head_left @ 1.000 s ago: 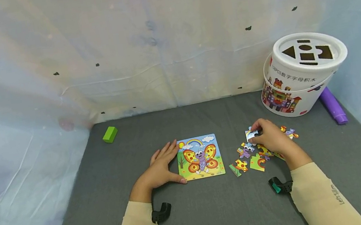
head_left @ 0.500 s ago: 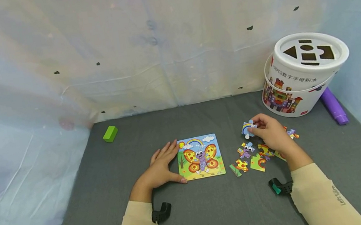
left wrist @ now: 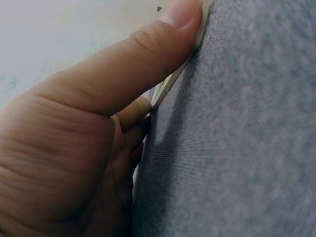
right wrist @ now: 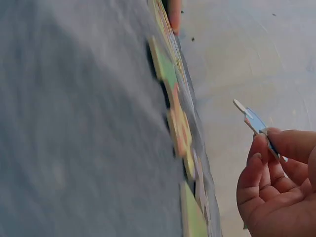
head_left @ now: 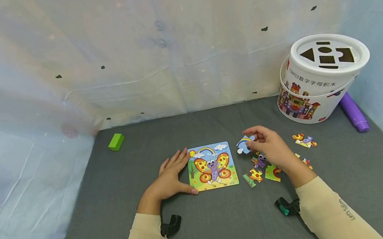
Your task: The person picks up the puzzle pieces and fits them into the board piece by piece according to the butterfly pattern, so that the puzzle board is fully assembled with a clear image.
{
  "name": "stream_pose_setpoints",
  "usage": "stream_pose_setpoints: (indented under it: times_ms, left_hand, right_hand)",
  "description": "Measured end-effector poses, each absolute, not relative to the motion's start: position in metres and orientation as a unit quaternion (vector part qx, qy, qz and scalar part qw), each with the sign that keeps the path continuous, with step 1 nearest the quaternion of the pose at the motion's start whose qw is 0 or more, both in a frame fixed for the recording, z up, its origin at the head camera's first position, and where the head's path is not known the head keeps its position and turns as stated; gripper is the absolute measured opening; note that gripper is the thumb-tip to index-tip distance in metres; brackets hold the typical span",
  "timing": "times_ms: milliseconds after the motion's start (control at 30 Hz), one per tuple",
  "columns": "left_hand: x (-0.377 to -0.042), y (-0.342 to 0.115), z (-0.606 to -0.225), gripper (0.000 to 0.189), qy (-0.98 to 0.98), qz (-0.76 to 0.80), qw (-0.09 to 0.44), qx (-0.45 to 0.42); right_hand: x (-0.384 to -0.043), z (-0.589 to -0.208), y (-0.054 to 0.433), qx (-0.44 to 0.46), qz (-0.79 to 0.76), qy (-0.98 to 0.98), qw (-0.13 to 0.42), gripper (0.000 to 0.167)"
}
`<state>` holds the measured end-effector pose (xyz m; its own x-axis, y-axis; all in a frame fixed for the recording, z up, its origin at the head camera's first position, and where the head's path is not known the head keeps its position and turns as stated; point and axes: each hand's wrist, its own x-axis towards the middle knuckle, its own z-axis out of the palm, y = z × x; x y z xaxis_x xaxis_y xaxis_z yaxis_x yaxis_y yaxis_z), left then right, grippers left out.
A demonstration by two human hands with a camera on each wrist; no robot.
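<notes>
The square butterfly puzzle board [head_left: 212, 167] lies flat on the grey table. My left hand [head_left: 169, 179] rests at its left edge, fingers stretched and spread, thumb by the lower corner; in the left wrist view the thumb [left wrist: 143, 59] touches the board's edge. Between thumb and fingers my right hand [head_left: 271, 148] pinches a blue jigsaw piece [head_left: 243, 145] with a rainbow on it, raised off the table just right of the board. The right wrist view shows this jigsaw piece [right wrist: 256, 122] tilted and clear of the cloth. Below the right hand lie loose jigsaw pieces [head_left: 273, 173], partly hidden by it.
More jigsaw pieces [head_left: 305, 141] lie right of the right hand. At the back right stands a white lidded bucket [head_left: 320, 83], with a purple tube [head_left: 354, 113] beside it. A green block [head_left: 116, 142] sits at the back left. Cloth walls border the table.
My right hand has lifted the rainbow jigsaw piece and carried it left towards the board, uncovering pieces on the right. The left hand and the board have stayed in place.
</notes>
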<state>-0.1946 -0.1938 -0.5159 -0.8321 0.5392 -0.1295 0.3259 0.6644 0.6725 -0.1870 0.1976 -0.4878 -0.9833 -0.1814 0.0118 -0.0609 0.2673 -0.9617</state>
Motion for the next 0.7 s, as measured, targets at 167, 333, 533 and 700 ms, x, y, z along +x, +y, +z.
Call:
stream_pose_setpoints:
  times_ms: [167,333,533,700]
  left_hand:
    - [-0.195,-0.193,-0.516,0.132,0.899,0.329,0.16,0.242]
    - [-0.195,-0.193,-0.517,0.133,0.899,0.327,0.161,0.243]
    - [-0.195,-0.193,-0.519,0.133,0.899,0.327,0.16,0.244]
    - [-0.195,-0.193,-0.517,0.132,0.899,0.328,0.157,0.243]
  right_hand:
    - [-0.185,-0.49,0.186,-0.083,-0.625,0.773,0.064,0.033]
    - [-0.182,-0.493,0.177,-0.079,-0.63,0.769,0.068,0.022]
    - [-0.18,-0.495,0.164,-0.098,-0.625,0.772,0.062,0.021]
    - [-0.18,-0.499,0.146,-0.119,-0.627,0.767,0.062,0.021]
